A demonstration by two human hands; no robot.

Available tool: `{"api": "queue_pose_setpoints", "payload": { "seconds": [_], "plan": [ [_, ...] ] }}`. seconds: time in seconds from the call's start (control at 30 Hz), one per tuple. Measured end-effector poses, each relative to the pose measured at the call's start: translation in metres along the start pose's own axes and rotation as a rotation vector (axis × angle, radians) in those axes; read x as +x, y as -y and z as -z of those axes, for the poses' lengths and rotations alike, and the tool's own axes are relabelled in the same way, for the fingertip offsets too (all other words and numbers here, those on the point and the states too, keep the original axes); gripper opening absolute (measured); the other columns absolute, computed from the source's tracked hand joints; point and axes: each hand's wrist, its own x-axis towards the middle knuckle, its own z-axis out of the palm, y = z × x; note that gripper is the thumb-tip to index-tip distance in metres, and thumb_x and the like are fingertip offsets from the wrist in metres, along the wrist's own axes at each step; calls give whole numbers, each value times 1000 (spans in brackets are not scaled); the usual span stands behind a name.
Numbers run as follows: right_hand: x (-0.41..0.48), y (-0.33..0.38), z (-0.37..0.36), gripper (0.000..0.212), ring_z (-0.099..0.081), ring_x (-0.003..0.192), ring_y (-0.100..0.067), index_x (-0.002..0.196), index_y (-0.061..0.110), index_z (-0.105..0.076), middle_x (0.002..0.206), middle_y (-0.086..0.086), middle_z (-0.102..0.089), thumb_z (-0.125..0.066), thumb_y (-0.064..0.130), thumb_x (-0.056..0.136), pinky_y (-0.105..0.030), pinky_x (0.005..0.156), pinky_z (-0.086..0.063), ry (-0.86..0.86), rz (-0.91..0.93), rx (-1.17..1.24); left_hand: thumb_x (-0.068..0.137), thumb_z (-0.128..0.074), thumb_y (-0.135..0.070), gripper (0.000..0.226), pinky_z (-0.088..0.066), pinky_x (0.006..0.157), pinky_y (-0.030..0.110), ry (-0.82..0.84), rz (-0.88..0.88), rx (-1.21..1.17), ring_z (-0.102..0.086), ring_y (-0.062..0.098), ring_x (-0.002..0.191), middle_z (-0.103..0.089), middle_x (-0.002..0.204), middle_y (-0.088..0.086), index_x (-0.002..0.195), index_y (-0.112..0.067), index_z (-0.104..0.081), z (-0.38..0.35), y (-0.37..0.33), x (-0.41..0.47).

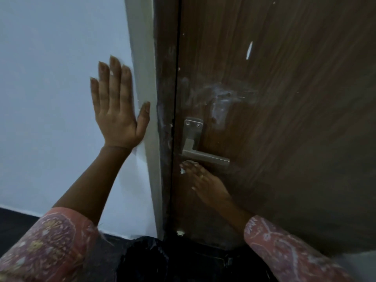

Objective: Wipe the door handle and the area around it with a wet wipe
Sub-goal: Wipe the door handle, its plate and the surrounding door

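A silver lever door handle (pixel 205 156) on a metal backplate (pixel 192 129) sits on a dark brown wooden door (pixel 284 98). My right hand (pixel 205 182) presses flat on the door just below the handle, and a small white scrap of wet wipe (pixel 182 170) shows at its fingertips. My left hand (pixel 118 110) lies flat with spread fingers on the pale wall (pixel 50 78), its thumb against the door frame (pixel 146 78). Whitish wet smears (pixel 221 98) mark the door above the handle.
The dark jamb (pixel 165 139) runs between frame and door. A dark floor (pixel 16 224) lies below, with a black bag-like object (pixel 146 259) at the foot of the door. A white chip (pixel 249 50) marks the upper door.
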Motion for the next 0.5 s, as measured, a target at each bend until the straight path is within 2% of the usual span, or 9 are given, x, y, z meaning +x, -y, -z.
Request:
{"api": "queue_pose_setpoints", "payload": {
  "seconds": [0.1, 0.17, 0.2, 0.27, 0.33, 0.37, 0.43, 0.5],
  "plan": [
    [-31, -21, -10, 84, -21, 140, -18, 145, 4, -18, 151, -4, -21, -63, 34, 81, -33, 117, 5, -32, -51, 50, 91, -39, -35, 68, -4, 117, 35, -6, -2, 8, 2, 13, 142, -21, 144, 22, 147, -12, -8, 0, 0, 1],
    [-57, -45, -20, 77, -26, 135, -20, 146, 0, -9, 145, -5, -39, -49, 26, 85, -34, 118, 7, -103, -102, -13, 92, -38, -36, 69, -4, 117, 35, -4, -18, 6, 2, 13, 142, -12, 152, 13, 147, -16, -3, 0, -1, 1],
    [-66, -55, -21, 71, -29, 132, -21, 145, -1, -10, 140, -7, -47, -42, 24, 87, -35, 119, 6, -143, -142, -40, 91, -38, -35, 69, -4, 118, 35, -3, -20, 6, 2, 13, 142, -11, 153, 12, 147, -16, -2, 0, -1, 1],
    [-71, -61, -14, 61, -32, 130, -24, 141, -2, -23, 135, -10, -53, -38, 25, 89, -34, 119, -2, -177, -246, 16, 90, -40, -34, 69, -4, 118, 35, -5, -2, 2, 1, 14, 142, -21, 145, 21, 146, -8, -9, 0, -2, 1],
    [-63, -55, -10, 57, -32, 131, -25, 136, -1, -31, 136, -12, -51, -42, 28, 88, -34, 117, -8, -184, -313, 119, 89, -41, -33, 64, -5, 117, 35, -17, 19, -2, 1, 13, 142, -27, 139, 25, 140, 0, -21, 1, -2, 2],
    [-61, -50, -13, 59, -31, 132, -24, 136, 2, -32, 136, -13, -52, -49, 28, 86, -32, 117, -8, -178, -290, 177, 89, -41, -33, 61, -5, 117, 35, -20, 25, -3, 1, 13, 142, -28, 139, 26, 138, 1, -24, 1, -3, 2],
    [-67, -46, -25, 73, -31, 132, -18, 137, 7, -32, 136, -9, -52, -68, 23, 76, -27, 117, -9, -115, -164, 286, 90, -41, -32, 60, -4, 117, 35, -20, 24, -7, 2, 12, 141, -29, 138, 27, 137, 1, -26, 3, -4, 3],
    [-85, -50, -35, 86, -32, 131, -14, 140, 8, -32, 138, -4, -50, -76, 20, 68, -26, 116, -9, -20, -57, 255, 90, -42, -32, 60, -4, 117, 35, -18, 21, -13, 3, 12, 142, -28, 138, 28, 136, 2, -26, 4, -5, 3]
  ]
}}
